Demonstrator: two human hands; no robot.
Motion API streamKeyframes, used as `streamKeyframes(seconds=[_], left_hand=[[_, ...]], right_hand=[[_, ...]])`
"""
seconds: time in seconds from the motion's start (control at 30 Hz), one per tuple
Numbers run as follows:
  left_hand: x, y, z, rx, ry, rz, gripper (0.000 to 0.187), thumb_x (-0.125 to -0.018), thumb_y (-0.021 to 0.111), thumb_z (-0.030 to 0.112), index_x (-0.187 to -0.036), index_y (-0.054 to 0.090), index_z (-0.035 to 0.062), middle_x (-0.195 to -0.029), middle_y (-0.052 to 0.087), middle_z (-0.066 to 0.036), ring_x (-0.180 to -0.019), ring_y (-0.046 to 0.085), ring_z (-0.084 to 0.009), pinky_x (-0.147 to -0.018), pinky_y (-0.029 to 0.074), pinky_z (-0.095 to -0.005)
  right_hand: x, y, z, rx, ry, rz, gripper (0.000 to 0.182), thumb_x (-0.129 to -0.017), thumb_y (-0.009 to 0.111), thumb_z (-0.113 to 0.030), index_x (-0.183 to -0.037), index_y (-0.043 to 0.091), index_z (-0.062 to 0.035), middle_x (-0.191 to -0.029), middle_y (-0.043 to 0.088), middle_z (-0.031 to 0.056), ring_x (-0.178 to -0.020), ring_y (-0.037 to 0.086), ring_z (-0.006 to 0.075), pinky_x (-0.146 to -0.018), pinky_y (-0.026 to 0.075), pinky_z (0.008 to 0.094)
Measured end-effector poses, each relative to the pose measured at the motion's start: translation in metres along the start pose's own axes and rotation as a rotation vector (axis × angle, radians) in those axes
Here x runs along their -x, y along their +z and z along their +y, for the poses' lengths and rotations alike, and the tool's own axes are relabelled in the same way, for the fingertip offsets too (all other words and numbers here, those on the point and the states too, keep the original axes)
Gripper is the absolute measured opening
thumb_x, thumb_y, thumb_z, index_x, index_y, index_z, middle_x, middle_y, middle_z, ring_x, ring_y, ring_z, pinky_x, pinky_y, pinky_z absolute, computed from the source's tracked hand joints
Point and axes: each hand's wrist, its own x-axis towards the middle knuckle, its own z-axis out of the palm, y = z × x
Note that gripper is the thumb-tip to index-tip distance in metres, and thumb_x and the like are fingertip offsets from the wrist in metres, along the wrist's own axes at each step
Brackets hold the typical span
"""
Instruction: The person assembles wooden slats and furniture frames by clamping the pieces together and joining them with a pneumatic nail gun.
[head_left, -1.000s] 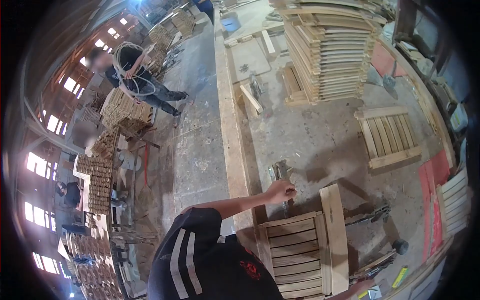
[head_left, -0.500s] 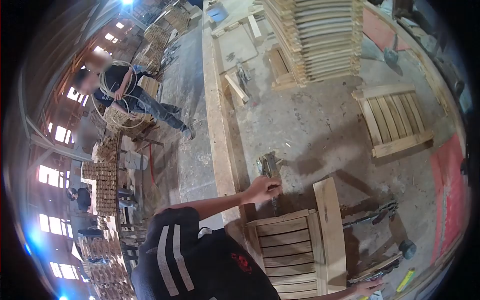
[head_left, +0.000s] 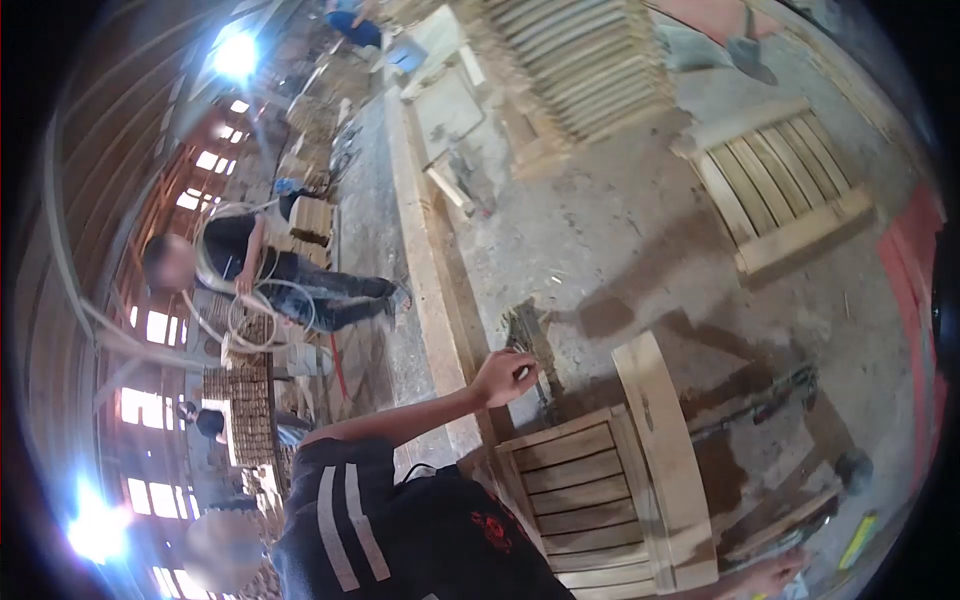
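My left hand [head_left: 507, 379] has its fingers curled, thumb against forefinger; whether something small is pinched there I cannot make out. Close beside it lies a worn metal tool [head_left: 525, 330] with a long bar. Below the hand is a slatted wooden panel [head_left: 585, 490], lying flat near my body. A pale wide board [head_left: 668, 455] lies along the panel's right side. My right hand [head_left: 778, 572] reaches out low at the right, blurred and partly cut off by the frame's lower edge. Near it are a dark long tool [head_left: 785, 525] and a yellow object [head_left: 858, 540].
Another slatted panel [head_left: 780, 175] lies at the upper right. A tall stack of slatted panels [head_left: 580, 65] stands at the top. Another long metal tool [head_left: 755, 400] lies right of the board. A wooden edge beam [head_left: 435, 270] borders the surface. Beyond it stands a person [head_left: 290, 280] holding coiled hose.
My view has shifted and turned slightly. My left hand has drawn a little left, away from the worn metal tool, with its fingers still curled. The slatted panel and board stay together.
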Motion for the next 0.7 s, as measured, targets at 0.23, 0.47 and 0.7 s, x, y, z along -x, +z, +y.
streamKeyframes(seconds=[0.23,0.47,0.7], left_hand=[[0.011,0.006,-0.023,0.054,-0.087,-0.090,0.008,-0.085,0.059,0.006,-0.079,0.059,0.0002,-0.063,0.052,-0.012,-0.053,0.050,-0.0179,-0.051,0.040,-0.0304],[0.006,0.003,-0.009,-0.051,-0.072,-0.143,0.024,-0.086,0.061,0.011,-0.067,0.050,0.0036,-0.052,0.035,-0.005,-0.048,0.032,-0.0119,-0.045,0.028,-0.0297],[0.008,0.010,-0.014,-0.096,-0.001,0.009,0.026,-0.089,0.057,0.015,-0.066,0.052,0.0042,-0.050,0.042,-0.004,-0.046,0.038,-0.0120,-0.046,0.035,-0.0313]], right_hand=[[0.008,-0.002,-0.064,-0.248,0.151,-0.055,0.023,-0.093,0.056,-0.026,-0.100,0.068,-0.0087,-0.093,0.066,0.0027,-0.076,0.056,0.0082,-0.066,0.046,0.0238],[-0.183,0.001,-0.162,-0.152,0.317,-0.016,0.040,-0.090,0.054,-0.039,-0.077,0.067,-0.0037,-0.058,0.060,0.0076,-0.048,0.054,0.0140,-0.047,0.042,0.0311],[-0.269,0.126,-0.122,0.209,-0.283,0.050,0.031,-0.088,0.058,-0.034,-0.097,0.069,-0.0060,-0.092,0.069,0.0126,-0.086,0.065,0.0256,-0.078,0.049,0.0372]])
